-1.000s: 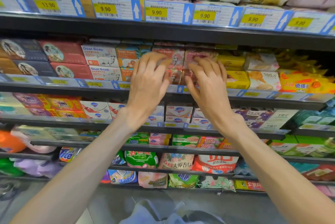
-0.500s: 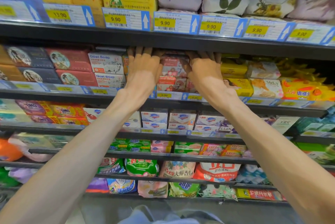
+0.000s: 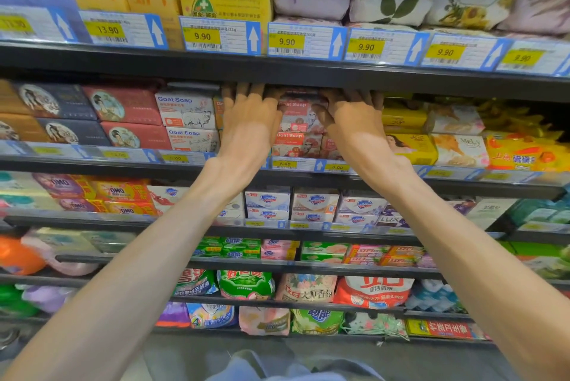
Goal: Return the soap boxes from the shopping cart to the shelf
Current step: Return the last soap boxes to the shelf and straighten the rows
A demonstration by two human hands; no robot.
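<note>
Both hands flank the pink-and-red cardboard Goat Soap box (image 3: 300, 116) on the dark metal shelf (image 3: 277, 172), left hand (image 3: 248, 121) and right hand (image 3: 354, 121) pressing its ends, fingers hidden, each grip unclear; light, stiff, smooth-sided, best held by its short ends.

Bright, even store light, shadow under each shelf (image 3: 277, 75), edges blurred and bowed.

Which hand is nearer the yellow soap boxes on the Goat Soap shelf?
Right. The right hand is immediately left of the yellow soap boxes, fingers reaching in beside them; the left hand is farther left, beyond the pink Goat Soap box.
</note>
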